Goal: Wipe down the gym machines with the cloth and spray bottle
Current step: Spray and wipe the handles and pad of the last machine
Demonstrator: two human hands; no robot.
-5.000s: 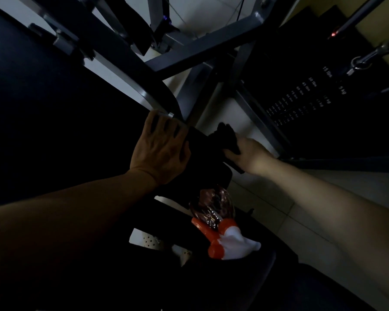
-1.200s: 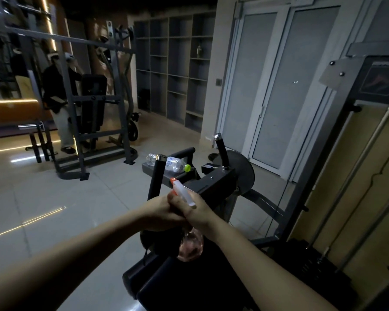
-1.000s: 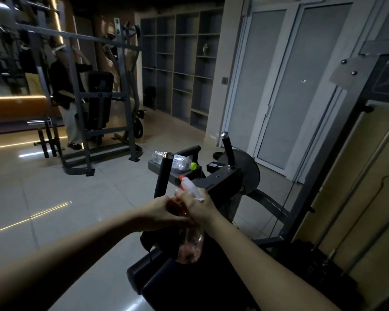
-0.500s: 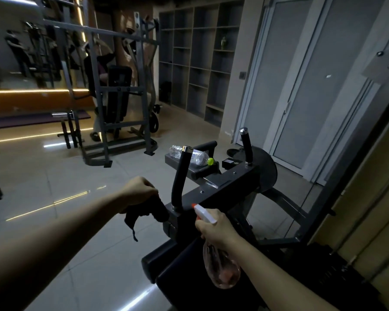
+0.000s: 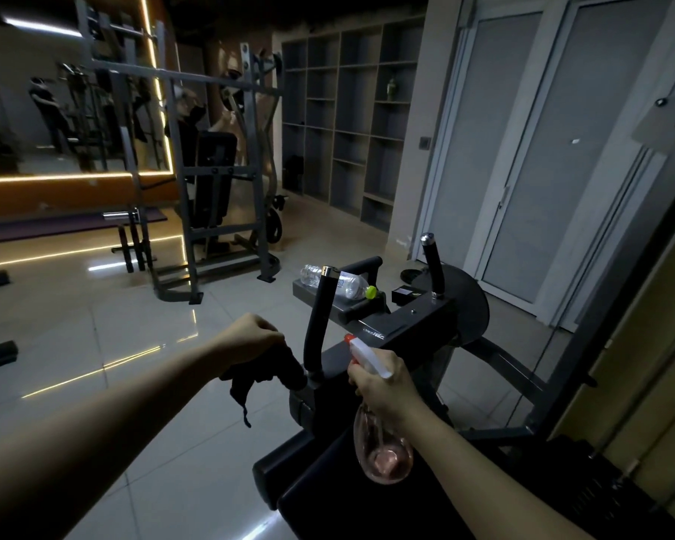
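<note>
My left hand (image 5: 250,341) grips a dark cloth (image 5: 250,380), bunched against the low end of the machine's left black handle (image 5: 316,325); a corner of the cloth hangs down. My right hand (image 5: 382,387) holds a spray bottle (image 5: 382,446) by its neck. The bottle has a clear pinkish body, a white head and an orange nozzle that points up-left toward the dark machine frame (image 5: 406,325). A second upright handle (image 5: 431,267) rises at the frame's far right. The black seat pad (image 5: 328,500) lies below my arms.
A clear water bottle (image 5: 340,282) with a green cap lies on the machine's front tray. A grey rack machine (image 5: 211,169) stands at the far left, with a person behind it. Shelves (image 5: 347,111) and doors (image 5: 542,150) line the back. A weight-stack column (image 5: 620,344) rises at the right.
My hands were together on the bottle a second ago; now they are apart. The left took the cloth to the left handle's base, and the right carries the bottle alone.
</note>
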